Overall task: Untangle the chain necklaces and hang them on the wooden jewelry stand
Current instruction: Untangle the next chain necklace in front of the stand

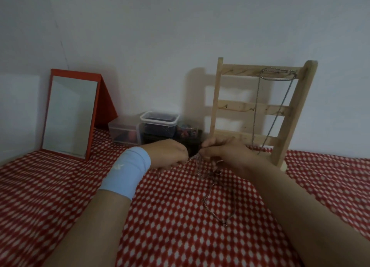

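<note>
A tangle of thin chain necklaces [212, 194] lies on the red-and-white patterned cloth [180, 236], trailing toward me. My left hand [168, 152], with a light blue wristband, pinches one strand of the tangle. My right hand [224, 152] pinches another strand just to the right of it, the two hands almost touching. The wooden jewelry stand [220, 106] leans against the wall behind my right hand. One silver chain [258, 110] hangs from hooks on its top bar.
A red-framed mirror [70, 116] stands at the back left. Two clear plastic boxes [158, 124] and a small round container [187, 130] sit against the wall behind my hands. The grey wall [180, 36] closes off the back.
</note>
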Available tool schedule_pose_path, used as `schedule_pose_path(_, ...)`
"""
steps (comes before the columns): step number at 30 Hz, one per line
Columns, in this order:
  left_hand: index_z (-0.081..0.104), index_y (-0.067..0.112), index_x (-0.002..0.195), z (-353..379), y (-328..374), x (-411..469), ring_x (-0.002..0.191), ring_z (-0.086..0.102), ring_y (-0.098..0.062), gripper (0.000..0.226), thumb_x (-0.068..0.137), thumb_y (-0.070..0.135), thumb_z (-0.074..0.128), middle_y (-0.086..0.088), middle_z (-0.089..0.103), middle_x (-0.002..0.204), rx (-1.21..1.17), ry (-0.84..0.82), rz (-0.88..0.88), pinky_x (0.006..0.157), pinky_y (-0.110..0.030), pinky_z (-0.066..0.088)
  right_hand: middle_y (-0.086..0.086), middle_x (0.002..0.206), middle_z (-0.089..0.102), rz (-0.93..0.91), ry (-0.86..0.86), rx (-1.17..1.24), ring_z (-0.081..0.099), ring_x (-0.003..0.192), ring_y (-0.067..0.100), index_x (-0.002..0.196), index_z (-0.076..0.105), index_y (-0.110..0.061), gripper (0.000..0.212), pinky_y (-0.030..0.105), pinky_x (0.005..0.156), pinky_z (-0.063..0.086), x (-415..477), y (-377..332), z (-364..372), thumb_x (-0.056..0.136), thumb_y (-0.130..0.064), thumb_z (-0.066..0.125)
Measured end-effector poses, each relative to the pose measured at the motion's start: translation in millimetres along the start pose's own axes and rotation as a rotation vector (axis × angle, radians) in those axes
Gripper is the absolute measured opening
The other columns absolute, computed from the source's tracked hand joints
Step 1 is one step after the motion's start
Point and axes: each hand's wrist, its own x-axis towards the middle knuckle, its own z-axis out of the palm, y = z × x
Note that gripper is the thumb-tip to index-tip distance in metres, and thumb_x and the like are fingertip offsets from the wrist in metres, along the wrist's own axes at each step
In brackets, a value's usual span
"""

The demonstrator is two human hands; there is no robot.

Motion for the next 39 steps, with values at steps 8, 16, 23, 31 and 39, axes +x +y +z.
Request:
schedule_pose_path(8, 0.074, 0.022, 0.103, 2.6, -0.2, -2.1, 0.092, 0.065, -0.01, 0.021, 0.088, 0.031, 0.063, 0.008, 0.07, 0.095, 0.28, 0.024, 0.013, 0.091, -0.024, 0.049, 0.006, 0.081, 0.069, -0.005, -0.071, 0.225, 0.063, 0.069, 0.016, 0.116, 0.067, -0.002, 0.022, 0.029, 0.061, 0.056, 1.9, -4.4, 0.5, 0.094, -0.003, 0.066)
schedule_pose_path(16, 0.071, 0.013, 0.091, 18.7, -1.2, 7.7, 0.08, 0.072, -0.015, 0.008, 0.087, 0.02, 0.07, -0.002, 0.075, 0.081, -0.042, 0.175, 0.215, 0.081, -0.027, 0.056, 0.009, 0.083, 0.064, -0.036, -0.146, 0.387, 0.066, 0.074, 0.023, 0.116, 0.058, -0.008, 0.017, 0.035, 0.069, 0.059, -0.7, -13.1, 4.5, 0.103, -0.001, 0.049)
schedule_pose_path(23, 0.058, 0.012, 0.08, 9.5, -1.6, 12.5, 0.054, 0.054, -0.019, 0.023, 0.099, 0.007, 0.045, -0.002, 0.053, 0.052, -0.609, 0.133, 0.214, 0.081, -0.049, 0.049, 0.006, 0.078, 0.049, -0.083, -0.086, 0.444, 0.038, 0.052, 0.011, 0.116, 0.055, -0.009, 0.019, 0.022, 0.042, 0.038, 0.0, -17.5, -4.3, 0.104, 0.0, 0.043)
schedule_pose_path(31, 0.064, 0.017, 0.077, -3.3, 1.5, -1.7, 0.043, 0.046, -0.009, 0.013, 0.089, 0.014, 0.064, 0.011, 0.054, 0.047, -0.147, 0.314, 0.275, 0.051, -0.025, 0.043, -0.014, 0.091, 0.07, -0.335, -0.006, -0.785, 0.063, 0.082, -0.004, 0.088, 0.07, -0.033, 0.013, 0.014, 0.073, 0.044, -7.2, -24.3, -22.0, 0.087, -0.022, 0.078)
schedule_pose_path(39, 0.074, 0.024, 0.083, -10.8, 10.5, -19.6, 0.061, 0.061, -0.01, 0.012, 0.091, 0.027, 0.064, 0.008, 0.064, 0.057, 0.005, -0.012, 0.194, 0.07, -0.023, 0.051, -0.008, 0.076, 0.077, -0.192, -0.159, -0.846, 0.061, 0.059, -0.01, 0.087, 0.079, -0.028, 0.03, 0.023, 0.07, 0.041, -18.8, -37.7, -16.2, 0.1, -0.044, 0.057)
